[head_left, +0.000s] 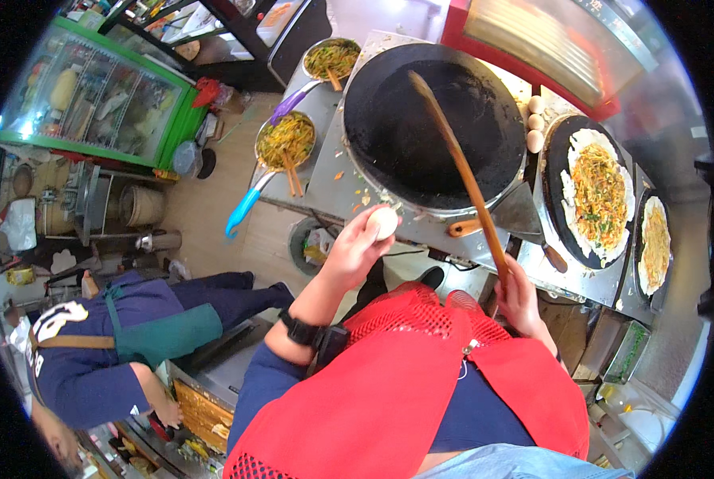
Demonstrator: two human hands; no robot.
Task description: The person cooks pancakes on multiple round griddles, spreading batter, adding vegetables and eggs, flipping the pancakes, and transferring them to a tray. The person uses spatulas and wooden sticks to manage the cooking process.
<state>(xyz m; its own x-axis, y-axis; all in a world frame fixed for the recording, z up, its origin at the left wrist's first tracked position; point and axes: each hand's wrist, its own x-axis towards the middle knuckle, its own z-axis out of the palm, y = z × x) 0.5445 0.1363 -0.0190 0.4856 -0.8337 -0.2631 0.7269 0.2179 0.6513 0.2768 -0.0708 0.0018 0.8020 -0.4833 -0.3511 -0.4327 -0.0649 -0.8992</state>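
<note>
In my left hand [357, 246] is a pale egg [383, 223], gripped by the fingertips just off the near rim of a large round black griddle [404, 138]. My right hand [519, 293] grasps the lower end of a long wooden turning stick [460, 152], whose far tip reaches over the griddle. The griddle's dark surface has faint smears. Several eggs, among them a brown egg [535, 123], line its right side. A broad metal scraper [517, 211] lies by the near right rim, partly under the stick.
Right of me, a crepe with shredded vegetables [599, 194] lies on a second griddle, and another crepe [655, 245] beyond it. Two pans of shredded vegetables [285, 141] with chopsticks sit at left. A co-worker [111, 335] stands left; a bin [309, 245] is below the counter.
</note>
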